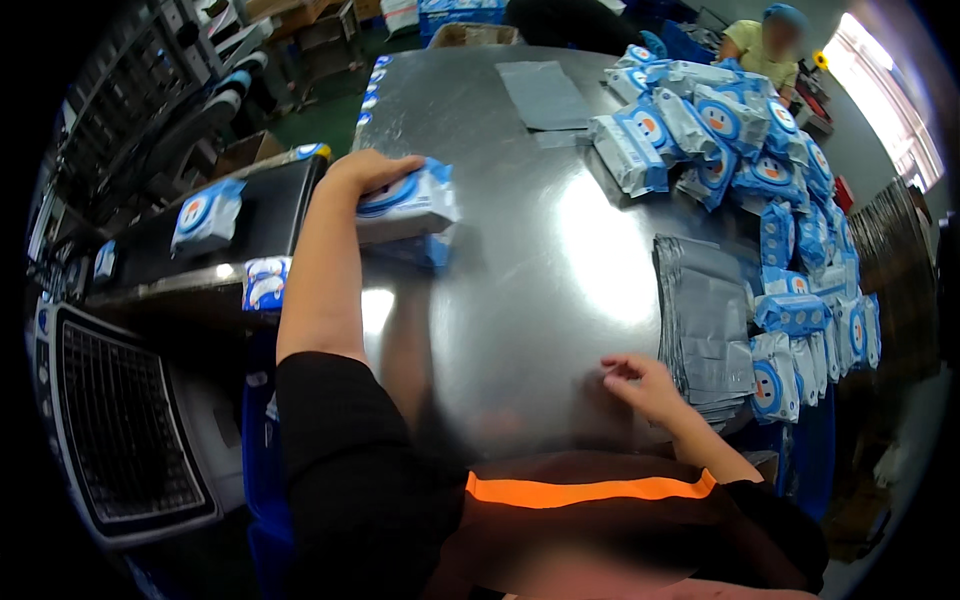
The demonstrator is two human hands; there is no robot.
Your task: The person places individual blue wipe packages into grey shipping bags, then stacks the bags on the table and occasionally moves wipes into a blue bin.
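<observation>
My left hand (368,172) is stretched out over the left edge of the shiny metal table (520,250) and grips a white and blue soft pack (408,203) from above. The pack hovers just over the table, its reflection beneath it. My right hand (640,385) rests on the table near the front edge, fingers curled, touching the corner of a stack of flat grey bags (705,330). It holds nothing that I can see.
A heap of several white and blue packs (720,130) covers the table's far right and runs down its right edge (810,330). A black conveyor (215,235) at left carries more packs (205,215). A grey sheet (545,95) lies far back. Another person (765,45) sits behind the heap.
</observation>
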